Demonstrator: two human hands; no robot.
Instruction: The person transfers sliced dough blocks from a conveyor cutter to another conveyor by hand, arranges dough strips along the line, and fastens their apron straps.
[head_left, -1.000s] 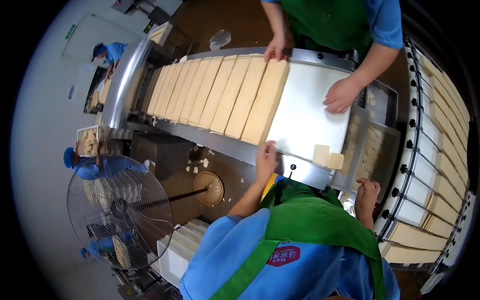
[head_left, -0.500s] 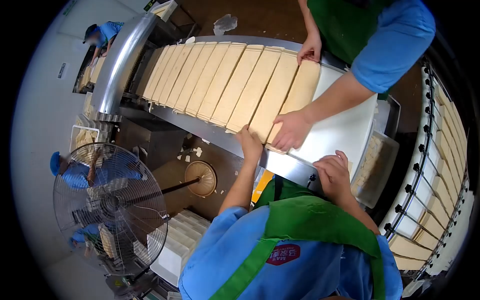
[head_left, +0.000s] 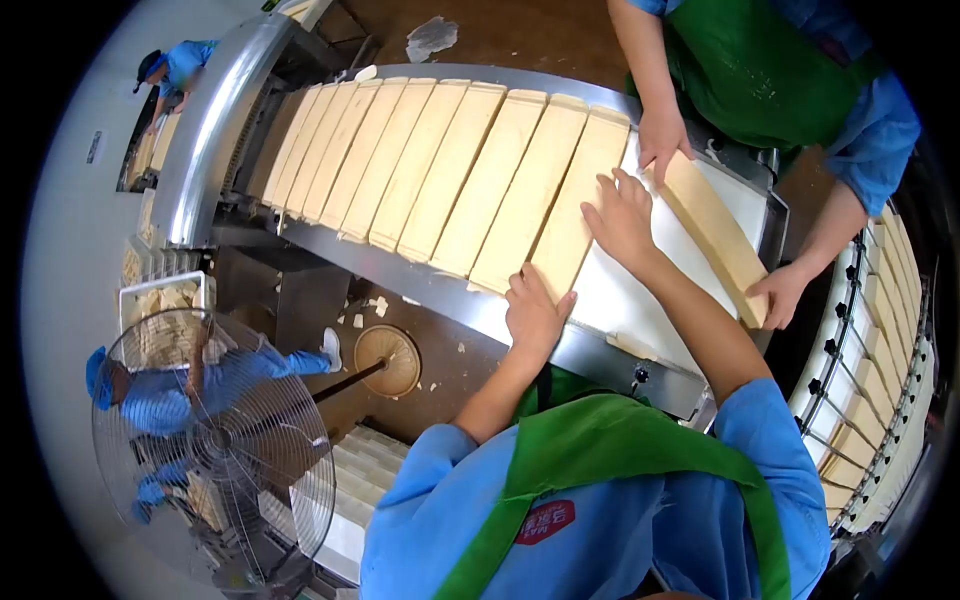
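Note:
A row of long pale dough slabs [head_left: 447,170] lies on the belt, side by side. At its right end is the end dough slab [head_left: 580,195]. My left hand [head_left: 535,312] holds the near end of this slab, with fingers at one corner and the thumb at the other. Against the slab's right side rests my right hand [head_left: 622,218], its fingers apart. Across the belt, a co-worker's hands [head_left: 662,135] hold a separate dough slab [head_left: 712,230] at both ends, tilted above the white surface [head_left: 640,290].
The metal edge [head_left: 600,355] of the belt runs in front of me, with dough scraps [head_left: 632,346] near it. A large fan [head_left: 220,437] stands at the lower left. Metal rollers with black knobs [head_left: 830,347] hold more dough at right. Other people work at far left.
The co-worker's hands have lifted a slab off the row's right end and moved it right. My right hand has moved up to the new end slab; my left hand has shifted right.

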